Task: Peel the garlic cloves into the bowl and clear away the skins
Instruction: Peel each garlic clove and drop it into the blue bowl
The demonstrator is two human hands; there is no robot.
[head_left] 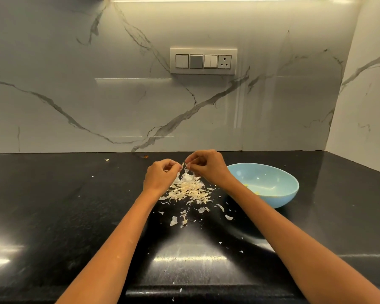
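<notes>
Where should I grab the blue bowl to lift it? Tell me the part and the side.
Take the bowl by its right rim, coming from the right. It sits upright with an open, thin rim that suits a pinch, and the right forearm crosses its left side, so the right is probably the freest side.

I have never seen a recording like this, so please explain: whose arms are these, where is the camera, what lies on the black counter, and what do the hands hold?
There is no machine. A person wears a camera on the head, looking down at their own arms; this is the only view. The left hand and right hand together pinch a small piece of garlic above a pile of skins on the black counter. Whether it is clove or only skin is too small to tell. A light blue bowl stands to the right, with something yellowish inside.
</notes>
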